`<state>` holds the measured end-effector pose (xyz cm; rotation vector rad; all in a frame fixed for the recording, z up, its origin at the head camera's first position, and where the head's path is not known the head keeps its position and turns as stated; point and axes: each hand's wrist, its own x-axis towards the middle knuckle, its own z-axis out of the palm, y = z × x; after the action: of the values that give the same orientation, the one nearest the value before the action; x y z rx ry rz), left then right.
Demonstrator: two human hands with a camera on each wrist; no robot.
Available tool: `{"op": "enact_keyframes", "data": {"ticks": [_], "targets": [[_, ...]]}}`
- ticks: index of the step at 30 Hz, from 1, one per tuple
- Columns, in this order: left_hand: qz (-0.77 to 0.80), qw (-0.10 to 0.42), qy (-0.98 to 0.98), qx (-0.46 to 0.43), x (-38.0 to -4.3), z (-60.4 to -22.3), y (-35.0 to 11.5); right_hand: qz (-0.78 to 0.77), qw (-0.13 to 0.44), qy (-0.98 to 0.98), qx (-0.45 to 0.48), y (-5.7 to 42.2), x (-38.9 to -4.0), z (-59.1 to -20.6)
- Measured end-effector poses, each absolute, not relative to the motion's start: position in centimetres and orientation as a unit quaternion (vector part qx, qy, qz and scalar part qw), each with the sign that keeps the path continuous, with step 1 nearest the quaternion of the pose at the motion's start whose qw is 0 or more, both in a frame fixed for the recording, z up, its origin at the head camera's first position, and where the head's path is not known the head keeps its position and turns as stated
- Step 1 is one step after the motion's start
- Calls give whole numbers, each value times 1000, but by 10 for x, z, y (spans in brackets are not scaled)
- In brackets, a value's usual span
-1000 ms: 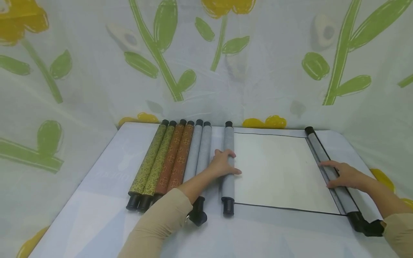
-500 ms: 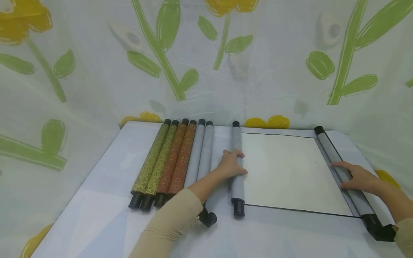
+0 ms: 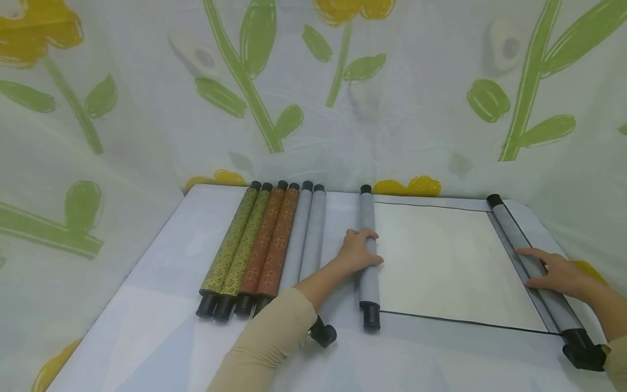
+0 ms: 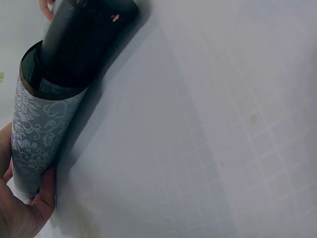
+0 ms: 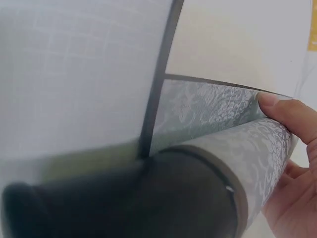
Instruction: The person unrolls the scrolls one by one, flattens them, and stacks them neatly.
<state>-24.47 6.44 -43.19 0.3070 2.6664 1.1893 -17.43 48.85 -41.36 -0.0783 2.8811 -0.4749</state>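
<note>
A hanging scroll with grey-blue patterned backing lies partly unrolled on the table, its cream blank paper (image 3: 450,261) exposed between two rolls. My left hand (image 3: 358,253) holds the left roll (image 3: 369,286), thumb on the paper side and fingers across it. In the left wrist view, that roll's floral cloth (image 4: 44,129) and black end knob (image 4: 86,39) show beside the hand. My right hand (image 3: 560,274) grips the right roll (image 3: 553,305) around its middle. In the right wrist view, the thumb (image 5: 277,106) lies along the roll's upper side, with the remaining fingers partly hidden beneath.
Several rolled scrolls lie side by side to the left: yellow-green ones (image 3: 230,245), brown ones (image 3: 274,245) and grey-blue ones (image 3: 313,234). My left forearm crosses over the grey-blue pair. A white table (image 3: 161,326) carries everything, with a flower-print curtain (image 3: 392,125) behind.
Both hands and their rolls have shifted to the right relative to the rolled scrolls. The right roll has gone slightly farther, so a little more paper shows. The head view has turned slightly.
</note>
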Motion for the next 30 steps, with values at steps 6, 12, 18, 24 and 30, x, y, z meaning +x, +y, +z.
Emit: {"op": "enact_keyframes", "data": {"ticks": [6,12,18,24,30], "targets": [[384,102,911,107,-242,-431,63,-169,125,978,-1,488,-174,-412],[355,94,922,119,-243,-429,57,-175,130,976,4,490,-173,-412],[358,114,918,125,-245,-427,49,-144,129,981,-1,495,-172,-411],[352,127,917,137,-244,-425,43,-144,138,980,3,495,-170,-409],[318,117,933,123,-242,-423,44,-144,135,980,11,495,-171,-409]]}}
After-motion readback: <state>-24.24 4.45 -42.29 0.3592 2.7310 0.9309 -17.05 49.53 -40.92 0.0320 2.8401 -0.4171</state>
